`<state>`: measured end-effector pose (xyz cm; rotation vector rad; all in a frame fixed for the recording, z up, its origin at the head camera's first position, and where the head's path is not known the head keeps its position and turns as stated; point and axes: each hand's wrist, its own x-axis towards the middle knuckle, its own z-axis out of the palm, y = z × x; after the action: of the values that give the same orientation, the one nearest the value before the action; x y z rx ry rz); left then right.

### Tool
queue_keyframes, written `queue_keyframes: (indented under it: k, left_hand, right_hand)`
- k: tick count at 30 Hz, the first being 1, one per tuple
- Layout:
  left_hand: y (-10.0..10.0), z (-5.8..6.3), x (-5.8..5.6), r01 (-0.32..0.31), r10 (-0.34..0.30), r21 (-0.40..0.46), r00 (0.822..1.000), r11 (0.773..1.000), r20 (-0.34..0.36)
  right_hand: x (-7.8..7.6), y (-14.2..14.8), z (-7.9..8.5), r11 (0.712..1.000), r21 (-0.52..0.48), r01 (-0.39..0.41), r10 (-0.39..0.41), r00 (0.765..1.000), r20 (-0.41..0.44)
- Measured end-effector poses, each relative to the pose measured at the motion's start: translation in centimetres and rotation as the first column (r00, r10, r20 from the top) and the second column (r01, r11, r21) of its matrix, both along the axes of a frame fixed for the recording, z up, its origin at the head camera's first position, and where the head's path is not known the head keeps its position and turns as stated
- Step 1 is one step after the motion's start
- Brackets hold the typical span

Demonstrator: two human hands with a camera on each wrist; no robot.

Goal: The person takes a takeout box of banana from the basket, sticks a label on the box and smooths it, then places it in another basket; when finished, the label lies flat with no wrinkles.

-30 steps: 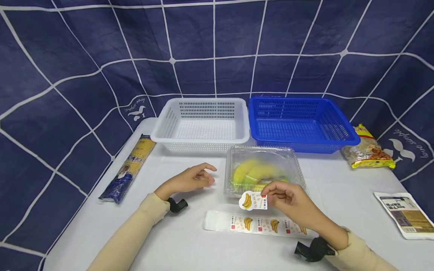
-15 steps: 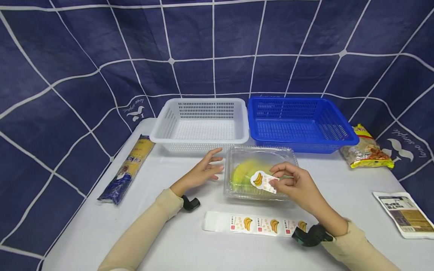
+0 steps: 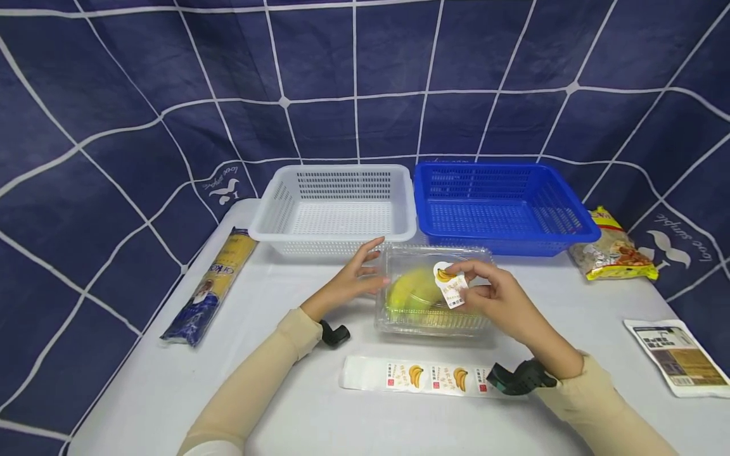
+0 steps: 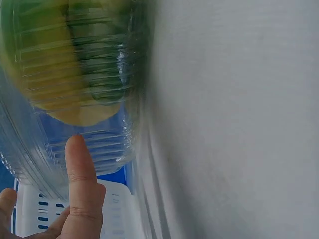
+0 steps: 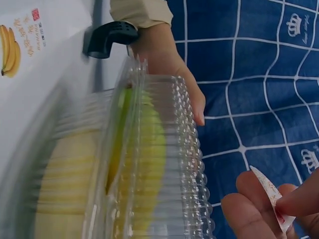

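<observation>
A clear plastic clamshell box (image 3: pixel 399 323) with yellow-green bananas (image 3: pixel 413 294) inside stands closed on the table. My left hand (image 3: pixel 348 285) is at its left side, fingers spread and thumb tip right at the wall; in the left wrist view a finger (image 4: pixel 82 184) lies along the ribbed side. Over the lid's right half, my right hand (image 3: pixel 493 301) pinches a white banana-print sticker (image 3: pixel 452 288) between thumb and fingers. The right wrist view shows the sticker (image 5: pixel 269 191) edge-on, slightly curved, apart from the box. A backing strip (image 3: pixel 422 377) with several like stickers lies in front.
Behind the box stand a white basket (image 3: pixel 336 237) and a blue basket (image 3: pixel 507 240), side by side. A pack of noodles (image 3: pixel 211 288) lies at the left. On the right are a yellow-edged food bag (image 3: pixel 616 250) and a flat white pouch (image 3: pixel 678 358).
My right hand has carried the sticker up from the box's front edge to above its lid, turning it more upright. My left hand has moved right, up to the box's left side.
</observation>
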<state>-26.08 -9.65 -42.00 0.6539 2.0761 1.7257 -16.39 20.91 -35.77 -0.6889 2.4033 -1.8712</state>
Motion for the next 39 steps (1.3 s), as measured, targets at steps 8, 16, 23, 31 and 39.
queue_keyframes:
  k: [8,16,23,31,39]
  left_hand:
    - [0.4,-0.1,-0.1,0.0,0.0,0.0,1.0,1.0,0.009]
    - [0.6,-0.4,-0.2,-0.006,0.005,0.029,0.999,1.0,0.034]
    - [0.6,-0.5,-0.2,-0.005,0.005,0.011,1.0,1.0,0.006]
    - [0.4,-0.6,-0.2,-0.006,0.006,0.01,1.0,1.0,0.003]
    - [0.2,-0.7,-0.3,-0.012,0.012,0.006,1.0,1.0,0.01]
  right_hand:
    - [-0.9,0.0,0.5,0.99,0.074,0.122,-0.123,0.992,0.013]
    - [-2.1,-0.7,0.4,0.967,0.102,0.235,-0.23,0.971,-0.059]
    - [-3.1,-0.8,0.0,0.936,0.133,0.325,-0.314,0.944,-0.097]
    - [-4.0,-1.0,-0.4,0.933,0.245,0.263,-0.267,0.964,-0.017]
    - [-4.2,-1.8,-1.2,0.922,0.251,0.296,-0.294,0.955,-0.047]
